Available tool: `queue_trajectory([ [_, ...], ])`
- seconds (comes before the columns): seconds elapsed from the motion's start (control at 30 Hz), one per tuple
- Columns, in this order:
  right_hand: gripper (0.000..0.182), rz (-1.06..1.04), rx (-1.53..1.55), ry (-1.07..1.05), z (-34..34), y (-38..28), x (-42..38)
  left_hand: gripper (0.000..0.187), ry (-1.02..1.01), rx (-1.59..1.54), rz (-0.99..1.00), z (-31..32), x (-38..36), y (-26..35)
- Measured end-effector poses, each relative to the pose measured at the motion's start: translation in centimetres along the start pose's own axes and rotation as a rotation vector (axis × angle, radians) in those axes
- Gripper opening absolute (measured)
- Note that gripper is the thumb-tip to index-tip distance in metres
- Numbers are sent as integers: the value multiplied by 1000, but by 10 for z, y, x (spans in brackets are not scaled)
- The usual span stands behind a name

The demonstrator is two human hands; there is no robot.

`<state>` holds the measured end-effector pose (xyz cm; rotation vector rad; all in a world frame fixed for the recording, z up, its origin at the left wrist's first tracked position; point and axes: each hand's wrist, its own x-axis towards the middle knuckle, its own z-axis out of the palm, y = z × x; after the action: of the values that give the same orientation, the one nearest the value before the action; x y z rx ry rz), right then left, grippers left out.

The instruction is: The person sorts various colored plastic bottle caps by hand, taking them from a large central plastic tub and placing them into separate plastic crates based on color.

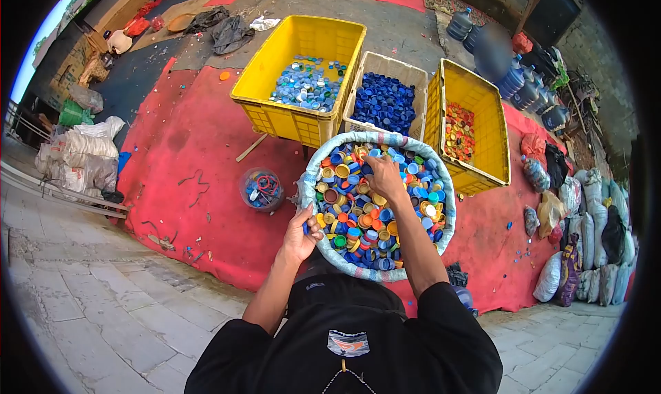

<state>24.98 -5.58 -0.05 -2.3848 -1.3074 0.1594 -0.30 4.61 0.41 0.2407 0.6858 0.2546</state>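
A round tub with a pale, cloth-wrapped rim (pixel 446 215) stands in front of me, heaped with mixed plastic bottle caps (pixel 365 218) in blue, yellow, orange, red, green and white. At the tub's left rim, my left hand (pixel 301 234) is closed, palm up, with a bit of blue cap showing between its fingers. My right hand (pixel 387 179) reaches over the heap from the right. Its fingers are bent down and pinched at a dark blue cap near the tub's far side; the fingertips are partly hidden.
Beyond the tub stand a yellow crate (pixel 275 118) with light blue and white caps, a whitish crate (pixel 358 122) with dark blue caps, and another yellow crate (pixel 485 170) with red and orange caps. A clear bucket (pixel 261 189) sits left on red matting (pixel 186 132). Sacks (pixel 595 215) line the right.
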Motion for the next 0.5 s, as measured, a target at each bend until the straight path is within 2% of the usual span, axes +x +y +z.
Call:
queue_trajectory([
  [0.1,41,-34,-38,53,8,2,1,13,-137,48,-49,-3,7,0],
  [0.2,35,-38,-35,98,14,6,-2,16,43,426,57,21,11,-6],
  [0.27,38,-3,-9,75,16,11,-5,20,86,632,163,32,18,-10],
  [0.33,34,-6,102,163,11,11,-12,22,120,832,272,34,30,-14],
  [0.43,30,8,313,278,7,16,-19,25,71,1417,718,26,54,-21],
  [0.47,30,80,377,290,3,16,-25,26,69,1635,872,28,57,-20],
  [0.5,29,152,442,301,-4,13,-31,26,109,1705,791,35,57,-21],
])
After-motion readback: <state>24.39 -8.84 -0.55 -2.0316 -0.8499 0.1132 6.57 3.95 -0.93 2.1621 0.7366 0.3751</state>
